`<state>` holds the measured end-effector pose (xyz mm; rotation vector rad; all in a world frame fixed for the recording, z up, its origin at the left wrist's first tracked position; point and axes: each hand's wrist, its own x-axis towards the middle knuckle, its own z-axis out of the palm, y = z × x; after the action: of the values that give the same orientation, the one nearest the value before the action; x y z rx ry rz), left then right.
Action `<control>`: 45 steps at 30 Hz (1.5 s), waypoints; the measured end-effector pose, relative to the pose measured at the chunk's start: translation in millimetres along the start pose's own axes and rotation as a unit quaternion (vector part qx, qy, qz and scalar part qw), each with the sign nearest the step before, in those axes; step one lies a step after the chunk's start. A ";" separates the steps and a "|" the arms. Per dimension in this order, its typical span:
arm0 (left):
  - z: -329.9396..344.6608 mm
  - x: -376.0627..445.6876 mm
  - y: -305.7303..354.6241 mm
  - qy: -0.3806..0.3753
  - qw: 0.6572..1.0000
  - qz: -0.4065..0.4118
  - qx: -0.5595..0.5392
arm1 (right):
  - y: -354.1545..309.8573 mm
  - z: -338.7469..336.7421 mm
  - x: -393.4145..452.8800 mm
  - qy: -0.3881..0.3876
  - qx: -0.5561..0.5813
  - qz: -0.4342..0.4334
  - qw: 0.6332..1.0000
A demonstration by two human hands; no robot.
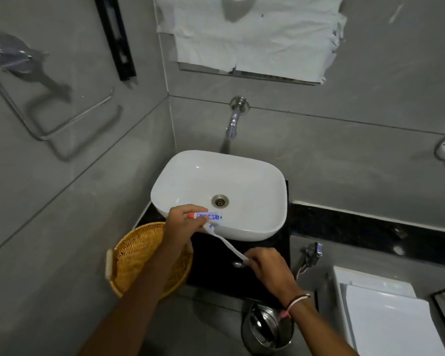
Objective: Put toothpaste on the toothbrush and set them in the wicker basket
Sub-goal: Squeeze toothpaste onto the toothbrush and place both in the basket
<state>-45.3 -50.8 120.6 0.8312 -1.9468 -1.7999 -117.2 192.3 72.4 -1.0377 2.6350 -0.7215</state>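
The toothpaste tube (208, 216) is held in the left hand (184, 222), over the front-left rim of the sink (257, 227). Its red cap end points left, its flat end right, so its long axis runs left-right. The toothbrush (228, 244) is held by the right hand (266, 265) at its handle end. Its long axis is slanted, w/ the head up-left by the tube and the handle down-right, over the black counter (267, 253). Both hands are closed tight on their things. The tube is prob. soft and light; it is best squeezed mid-body. The brush is thin, stiff and light, maybe slippery. The wicker basket (139, 253) sits at the counter's front-left corner, under the left arm.
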 end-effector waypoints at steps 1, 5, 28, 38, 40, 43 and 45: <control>-18.1 7.0 -0.5 0.033 0.999 0.009 -0.005 | -9.0 6.7 4.0 -0.007 0.052 0.009 0.999; -87.9 20.1 -11.0 0.113 0.991 0.000 -0.077 | -44.9 35.7 16.3 -0.020 0.205 0.049 0.977; -125.0 22.6 -116.0 0.018 0.936 -0.167 0.310 | -164.0 134.1 72.4 -0.144 0.495 0.306 0.800; -117.7 10.2 -131.2 0.080 0.934 -0.139 0.320 | -171.0 139.1 89.1 -0.169 0.555 0.368 0.727; -115.1 7.1 -130.9 0.074 0.927 -0.132 0.344 | -169.0 141.5 91.8 -0.172 0.542 0.369 0.735; -115.4 4.6 -131.9 0.063 0.919 -0.115 0.371 | -169.2 145.5 96.5 -0.174 0.531 0.360 0.747; -116.2 3.9 -132.0 0.064 0.914 -0.113 0.385 | -170.0 147.2 100.6 -0.175 0.528 0.355 0.751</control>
<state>47.3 -145.0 4.4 1.4154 -2.5693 -0.9851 -37.6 -37.3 32.1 0.1634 1.5622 -1.3404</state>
